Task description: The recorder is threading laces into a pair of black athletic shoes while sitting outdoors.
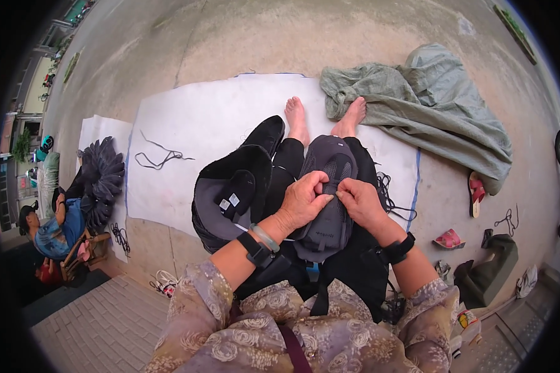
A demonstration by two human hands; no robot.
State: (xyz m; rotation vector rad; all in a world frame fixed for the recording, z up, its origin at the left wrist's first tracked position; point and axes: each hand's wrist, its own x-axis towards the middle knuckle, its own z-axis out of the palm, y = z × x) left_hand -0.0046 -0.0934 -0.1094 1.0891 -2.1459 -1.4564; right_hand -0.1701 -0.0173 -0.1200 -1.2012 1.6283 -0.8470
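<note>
A dark grey shoe upper [330,227] with mesh panels lies across my lap, its rounded end pointing away from me. My left hand [306,198] is closed in a pinch at its middle, thumb and forefinger pressed together. Opposite it, my right hand [361,202] pinches the same spot, and the fingertips of both hands nearly meet. Whether a thin lace is between the fingers is too small to tell. Beside my left thigh, several black shoe uppers [230,177] seem to be nested in a stack, with grey lining and small white labels inside.
A white sheet [168,112] covers the ground under my bare feet. Black laces [158,155] lie on it, more [386,189] by my right leg. A grey-green cloth [429,105], red slippers [476,193] and a boot [491,267] are at right. Another person [59,227] sits left beside dark uppers [98,180].
</note>
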